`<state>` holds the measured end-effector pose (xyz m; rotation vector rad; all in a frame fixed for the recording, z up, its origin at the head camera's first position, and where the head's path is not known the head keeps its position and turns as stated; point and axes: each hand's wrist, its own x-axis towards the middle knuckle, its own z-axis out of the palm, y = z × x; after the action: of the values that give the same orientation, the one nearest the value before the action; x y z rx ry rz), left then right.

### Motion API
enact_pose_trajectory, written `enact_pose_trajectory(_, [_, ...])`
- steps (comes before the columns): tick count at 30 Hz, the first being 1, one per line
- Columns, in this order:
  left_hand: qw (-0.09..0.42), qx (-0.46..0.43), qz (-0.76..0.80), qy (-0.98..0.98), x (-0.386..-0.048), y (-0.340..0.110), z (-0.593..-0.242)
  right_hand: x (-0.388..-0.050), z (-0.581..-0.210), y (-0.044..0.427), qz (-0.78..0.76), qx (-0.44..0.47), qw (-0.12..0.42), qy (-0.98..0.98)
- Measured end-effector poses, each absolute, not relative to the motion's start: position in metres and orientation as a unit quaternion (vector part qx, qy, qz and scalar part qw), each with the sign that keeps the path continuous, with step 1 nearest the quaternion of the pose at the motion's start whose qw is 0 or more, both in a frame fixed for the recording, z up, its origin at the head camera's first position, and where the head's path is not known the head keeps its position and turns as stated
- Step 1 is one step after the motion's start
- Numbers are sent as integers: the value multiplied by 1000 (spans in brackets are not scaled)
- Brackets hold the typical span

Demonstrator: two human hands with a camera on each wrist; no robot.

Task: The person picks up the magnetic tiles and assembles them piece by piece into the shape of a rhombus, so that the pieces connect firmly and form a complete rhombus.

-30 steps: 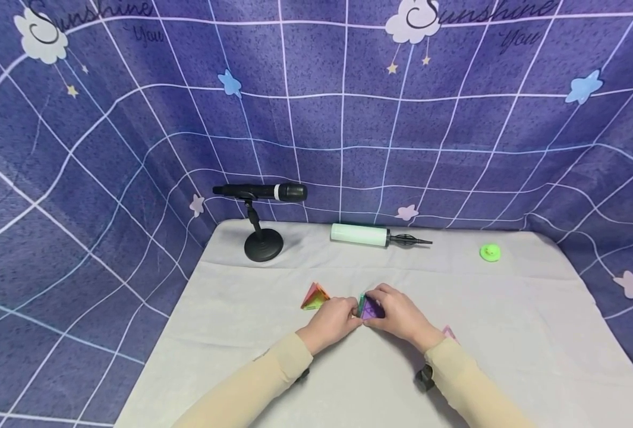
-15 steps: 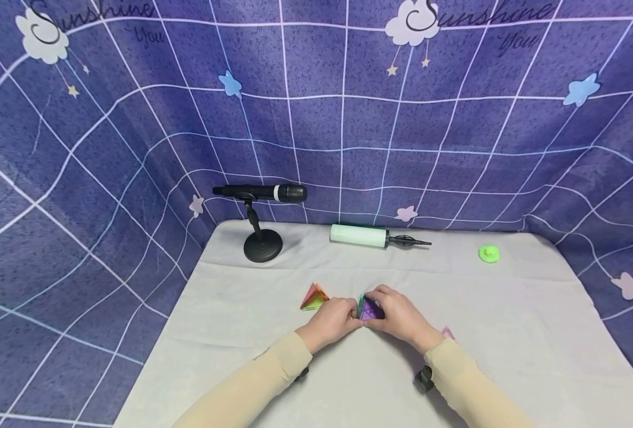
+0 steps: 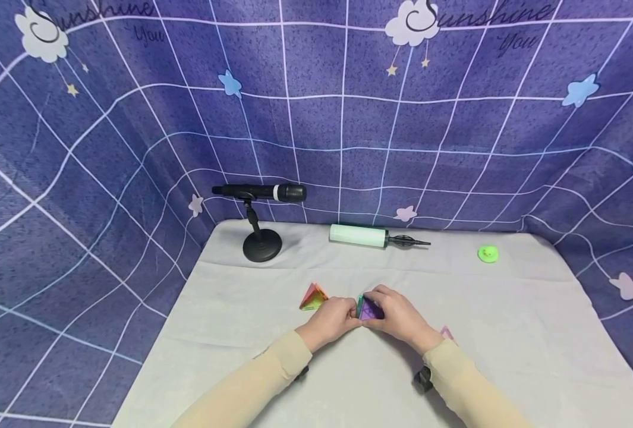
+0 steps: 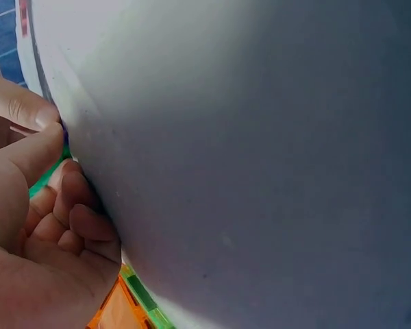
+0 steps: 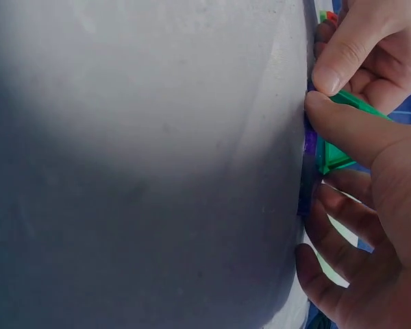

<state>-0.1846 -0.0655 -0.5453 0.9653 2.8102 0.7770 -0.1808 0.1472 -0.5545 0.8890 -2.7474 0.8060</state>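
Near the table's middle in the head view, my left hand (image 3: pixel 329 322) grips a green triangular magnetic tile (image 5: pixel 333 157), which stands on edge. A purple triangular magnetic tile (image 3: pixel 369 310) lies low against it, and my right hand (image 3: pixel 400 316) holds it between thumb and fingers. Both thumb tips meet at the near corner of the tiles, as the right wrist view shows. Fingers hide much of both tiles. Just left of my left hand stands a small pyramid of red, orange and yellow-green tiles (image 3: pixel 313 298). A pink tile (image 3: pixel 447 334) is partly hidden behind my right wrist.
A black microphone (image 3: pixel 263 191) on a round-based stand (image 3: pixel 262 245) is at the back left. A pale green hand pump (image 3: pixel 358 235) lies along the back edge. Further right sits a small bright green round object (image 3: pixel 488 254). Patterned purple cloth (image 3: pixel 316 119) surrounds the table.
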Motion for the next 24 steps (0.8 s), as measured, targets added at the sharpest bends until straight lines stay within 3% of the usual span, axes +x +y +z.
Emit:
enact_pose_trajectory(15, [33,311,263,913,-189,-65,-551,-175,-549,154,269,291,59,-916])
enact_pose_trajectory(24, [50,307,280,908,-190,-67,-552,-169,-546,188,267,265,52,-925])
